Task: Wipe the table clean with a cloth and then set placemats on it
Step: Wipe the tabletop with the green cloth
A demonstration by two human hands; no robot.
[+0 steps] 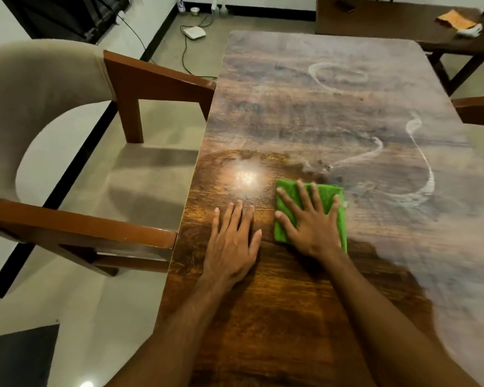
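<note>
Head view: the right hand lies flat, fingers spread, pressing the cloth onto the table, gripping nothing. At the cloth's 9 o'clock, the left hand rests flat on wood, holding nothing. A dust film lies at 12 to 3 o'clock.

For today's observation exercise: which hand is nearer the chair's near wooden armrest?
Left. The left hand lies flat on the table just beyond the armrest; the right hand is farther away, pressing flat on the green cloth.
</note>
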